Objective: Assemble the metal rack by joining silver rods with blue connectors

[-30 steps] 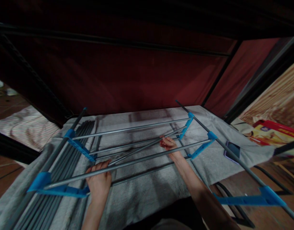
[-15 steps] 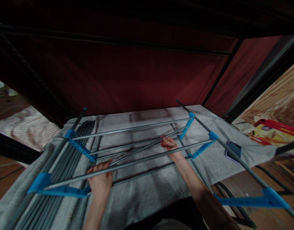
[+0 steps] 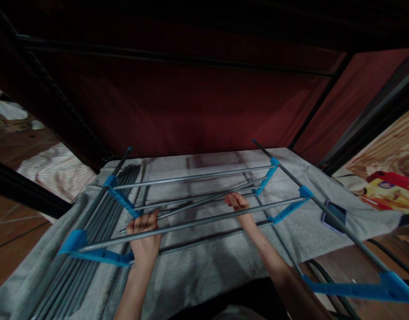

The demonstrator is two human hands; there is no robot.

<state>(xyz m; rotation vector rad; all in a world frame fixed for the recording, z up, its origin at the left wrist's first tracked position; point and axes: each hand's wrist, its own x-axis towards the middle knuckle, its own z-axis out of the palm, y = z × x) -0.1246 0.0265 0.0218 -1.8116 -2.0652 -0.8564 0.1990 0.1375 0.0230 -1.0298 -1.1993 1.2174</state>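
The person holds a slim grey metal rod (image 3: 191, 206) on a slant inside a partly built rack (image 3: 197, 220), which stands on a pale grey cloth (image 3: 217, 266). The rod is straight, smooth and dully shiny, with a paler gleam along its upper side. It runs from just behind the front crossbar at the left up towards the rear blue bracket (image 3: 267, 175) at the right; whether its far end touches that bracket cannot be told.

The left hand (image 3: 144, 231) has its fingers curled down over the rod near the left end, and a short tip pokes out beyond them. The right hand (image 3: 237, 203) is nearly closed, its bent fingertips and thumb pinching the rod farther along; the exact contact is partly hidden.

The rack is made of grey tubes joined by bright blue plastic brackets, its crossbars lying roughly level between two long side tubes with small blue caps at their far ends. Left of the hands, a bundle of darker grey tubes (image 3: 97, 235) lies side by side on the cloth. A phone (image 3: 334, 217) rests on the cloth at the right.
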